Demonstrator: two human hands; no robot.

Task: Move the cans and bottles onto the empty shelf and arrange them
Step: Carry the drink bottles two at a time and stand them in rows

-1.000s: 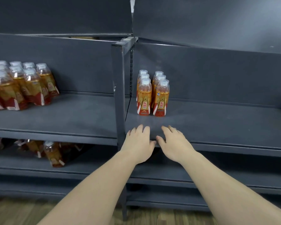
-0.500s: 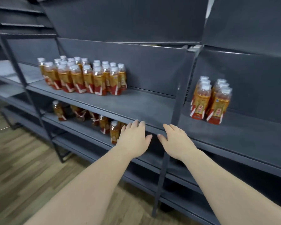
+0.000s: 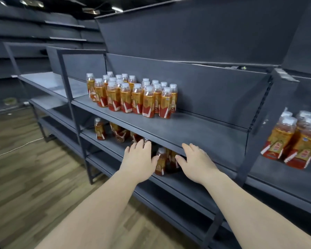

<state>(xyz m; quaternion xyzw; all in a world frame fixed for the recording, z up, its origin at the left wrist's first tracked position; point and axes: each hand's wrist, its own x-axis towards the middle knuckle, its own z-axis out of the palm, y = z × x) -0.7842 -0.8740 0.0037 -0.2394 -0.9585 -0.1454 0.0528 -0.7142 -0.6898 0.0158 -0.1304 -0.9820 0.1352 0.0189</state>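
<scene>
left hand (image 3: 139, 159) flat with straight fingers, holding nothing, right hand (image 3: 196, 161) relaxed and empty too, both before the dark grey metal shelf rack (image 3: 196, 131), white-capped amber drink bottles (image 3: 133, 97) clustered on its middle level, lower-level bottles (image 3: 161, 163) between the hands, small bottle group (image 3: 293, 141) in right bay

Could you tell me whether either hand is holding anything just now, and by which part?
Nothing is held: the left hand and right hand are open, near the lower-shelf bottles.

Both forearms (image 3: 101, 203) bare to frame edge; left hand (image 3: 139, 159), right hand (image 3: 196, 162) bare, fingers slender.
</scene>
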